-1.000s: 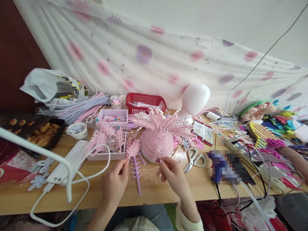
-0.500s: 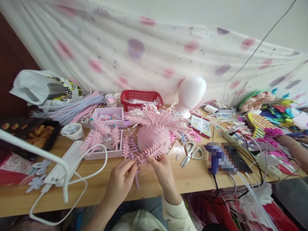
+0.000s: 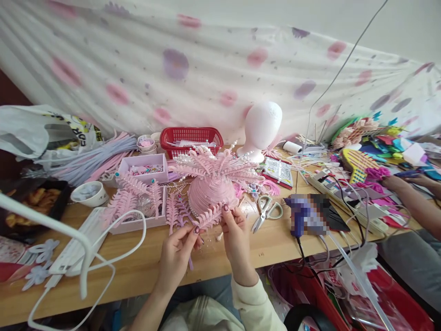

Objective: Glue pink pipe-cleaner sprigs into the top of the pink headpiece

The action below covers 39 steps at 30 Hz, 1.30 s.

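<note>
Between my two hands stretches a pink feather-shaped sprig made of fuzzy stems. My left hand pinches its left end between thumb and fingertips, while my right hand grips the other end. Right behind it stands a pink dome-shaped headpiece, wound in fuzzy stems, with leaf-like sprigs and pearl beads spreading from its top. More pink sprigs and a purple sprig lie left of the dome, the purple one partly hidden by my left hand. Scissors rest on the table to the right.
At left are a white power strip with a looping cable, a paper cup and lilac boxes. Behind stand a red basket and a white foam head. A purple glue gun lies right. Another person's hands work at far right.
My right hand, apart from the sprig at first, has come in and taken its other end. The sprig has swung from upright to slanting across the dome's front. The view has shifted right.
</note>
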### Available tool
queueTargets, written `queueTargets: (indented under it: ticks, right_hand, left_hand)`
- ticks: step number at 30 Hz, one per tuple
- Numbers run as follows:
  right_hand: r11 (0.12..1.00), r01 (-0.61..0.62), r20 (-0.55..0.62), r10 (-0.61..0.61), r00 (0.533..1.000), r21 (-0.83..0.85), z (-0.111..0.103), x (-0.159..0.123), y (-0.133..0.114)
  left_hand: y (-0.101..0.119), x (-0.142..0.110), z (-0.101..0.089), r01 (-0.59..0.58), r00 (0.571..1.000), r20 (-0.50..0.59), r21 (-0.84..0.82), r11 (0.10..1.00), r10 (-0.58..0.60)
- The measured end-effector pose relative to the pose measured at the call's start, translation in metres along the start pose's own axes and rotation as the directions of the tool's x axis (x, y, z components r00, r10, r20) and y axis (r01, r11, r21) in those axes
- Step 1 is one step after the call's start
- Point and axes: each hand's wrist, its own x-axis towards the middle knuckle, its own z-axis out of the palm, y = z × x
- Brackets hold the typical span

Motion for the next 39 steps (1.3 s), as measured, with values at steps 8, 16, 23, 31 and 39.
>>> queueTargets:
  ticks: [8, 16, 23, 31, 39]
  right_hand:
    - [0.976, 0.004, -0.084, 0.014, 0.996, 0.217, 0.012, -0.012, 0.010]
    - [0.995, 0.058, -0.108, -0.049, 0.993, 0.077, -0.006, -0.004, 0.005]
    - [0.992, 0.017, 0.097, -0.004, 0.995, -0.127, -0.014, 0.001, -0.002]
    - [0.991, 0.027, 0.194, -0.001, 0.981, -0.129, -0.009, -0.002, 0.004]
    - [0.856, 0.326, 0.156, -0.287, 0.945, -0.402, -0.010, -0.012, 0.020]
  left_hand:
    - [-0.008, -0.005, 0.014, 0.198, 0.979, 0.101, -0.246, 0.949, -0.178]
    - [-0.006, -0.003, 0.016, 0.229, 0.971, 0.130, -0.252, 0.940, -0.202]
    - [0.007, 0.007, 0.002, 0.077, 0.980, 0.187, -0.019, 0.997, -0.072]
    - [0.008, 0.011, 0.000, 0.010, 0.975, 0.220, 0.059, 0.998, -0.023]
    - [0.004, 0.015, 0.007, 0.108, 0.985, 0.142, -0.062, 0.992, -0.099]
